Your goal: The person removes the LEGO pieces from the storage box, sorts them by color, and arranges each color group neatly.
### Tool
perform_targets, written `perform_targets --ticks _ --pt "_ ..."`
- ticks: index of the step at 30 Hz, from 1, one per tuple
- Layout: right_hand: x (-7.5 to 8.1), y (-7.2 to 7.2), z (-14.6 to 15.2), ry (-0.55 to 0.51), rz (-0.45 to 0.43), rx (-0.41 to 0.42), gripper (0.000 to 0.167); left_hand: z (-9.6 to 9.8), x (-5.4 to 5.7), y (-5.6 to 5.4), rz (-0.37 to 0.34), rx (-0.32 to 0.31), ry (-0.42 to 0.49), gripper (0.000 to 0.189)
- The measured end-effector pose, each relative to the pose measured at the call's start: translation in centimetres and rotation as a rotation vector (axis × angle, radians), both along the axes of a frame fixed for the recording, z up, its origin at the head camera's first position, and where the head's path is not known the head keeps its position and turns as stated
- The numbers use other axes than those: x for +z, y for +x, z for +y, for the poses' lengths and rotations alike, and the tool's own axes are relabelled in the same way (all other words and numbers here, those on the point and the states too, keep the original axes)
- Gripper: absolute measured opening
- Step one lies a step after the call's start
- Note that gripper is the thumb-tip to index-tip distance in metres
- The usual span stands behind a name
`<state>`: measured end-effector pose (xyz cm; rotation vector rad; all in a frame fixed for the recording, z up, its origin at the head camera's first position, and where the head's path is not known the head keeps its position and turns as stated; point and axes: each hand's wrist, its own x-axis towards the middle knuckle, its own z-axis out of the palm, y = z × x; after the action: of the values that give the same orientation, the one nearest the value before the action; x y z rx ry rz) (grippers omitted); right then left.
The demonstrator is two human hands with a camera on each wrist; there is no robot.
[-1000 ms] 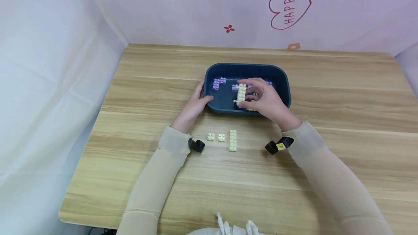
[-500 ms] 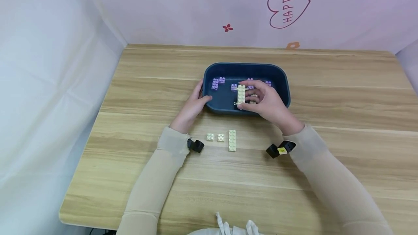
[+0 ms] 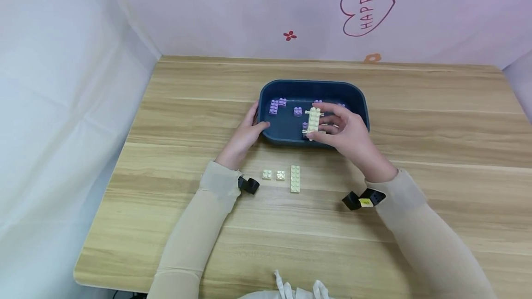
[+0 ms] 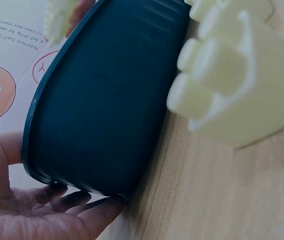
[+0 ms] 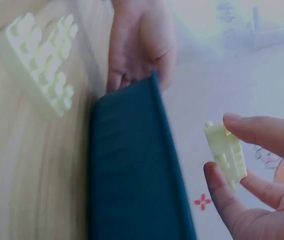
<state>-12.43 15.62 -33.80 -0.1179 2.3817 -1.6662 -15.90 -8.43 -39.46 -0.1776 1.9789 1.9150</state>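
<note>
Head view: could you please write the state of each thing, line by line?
Left hand: grips the tray at its left end.
Right hand: pinches the pegged brick.
Pegged brick: held above the tray.
Tray: open, with bricks inside.
Purple bricks: inside the tray, some partly hidden.
Small pale bricks: both studs up on the table, apart.
Long pale brick: studs up beside them.

Brick (image 3: 314, 121) — smooth, studded plastic; tub (image 3: 309, 89) — matt-looking plastic; tabletop (image 3: 187, 105) wood-grained; backdrop (image 3: 79, 119) creased cloth.
</note>
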Motion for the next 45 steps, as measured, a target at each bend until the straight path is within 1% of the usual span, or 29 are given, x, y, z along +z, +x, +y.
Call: perform_targets --ticks 5,11,14,19,21,23,26,29,32,35,39,43,45 --pt "0.9 1.4 0.2 -0.01 0.026 0.015 0.068 0.0 0.0 0.0 -0.002 0.007 -0.001 0.069" --pt "1.1 3.1 0.6 -0.027 0.053 0.049 0.067 -0.2 -0.1 0.0 -0.001 0.007 0.003 0.069" --pt "0.7 4.1 1.0 -0.028 0.074 0.061 0.067 -0.3 -0.1 -0.1 0.002 0.008 0.004 0.07" --pt "-0.5 5.9 1.6 -0.058 0.103 0.063 0.067 -0.5 0.1 -0.3 -0.004 0.004 -0.017 0.07" --pt "-1.1 6.5 1.6 -0.069 0.095 0.061 0.067 -0.6 0.2 -0.3 -0.008 -0.001 -0.027 0.07" --pt "-1.7 6.9 1.5 -0.056 0.071 0.06 0.067 -0.7 0.3 -0.3 -0.01 -0.005 -0.031 0.069" --pt "-2.4 7.4 1.4 -0.016 0.039 0.067 0.066 -0.6 0.4 -0.4 -0.008 -0.004 -0.035 0.069" --pt "-2.9 7.7 1.5 0.049 0.004 0.072 0.065 -0.4 0.4 -0.4 -0.005 -0.003 -0.035 0.069" --pt "-3.5 7.8 1.8 0.11 -0.013 0.074 0.063 -0.2 0.3 -0.4 -0.004 -0.007 -0.027 0.069" --pt "-4.2 8.0 2.0 0.127 -0.01 0.076 0.062 -0.2 0.0 -0.3 -0.003 -0.009 -0.016 0.069" --pt "-5.3 8.0 2.0 0.142 0.015 0.091 0.062 -0.1 -0.2 -0.2 0.001 -0.006 -0.009 0.069" --pt "-6.1 8.2 2.0 0.22 0.047 0.105 0.062 -0.1 -0.2 -0.1 -0.001 -0.002 -0.011 0.069" --pt "-6.3 8.2 2.0 0.238 0.049 0.108 0.062 0.0 -0.2 0.0 0.0 -0.001 -0.01 0.069"
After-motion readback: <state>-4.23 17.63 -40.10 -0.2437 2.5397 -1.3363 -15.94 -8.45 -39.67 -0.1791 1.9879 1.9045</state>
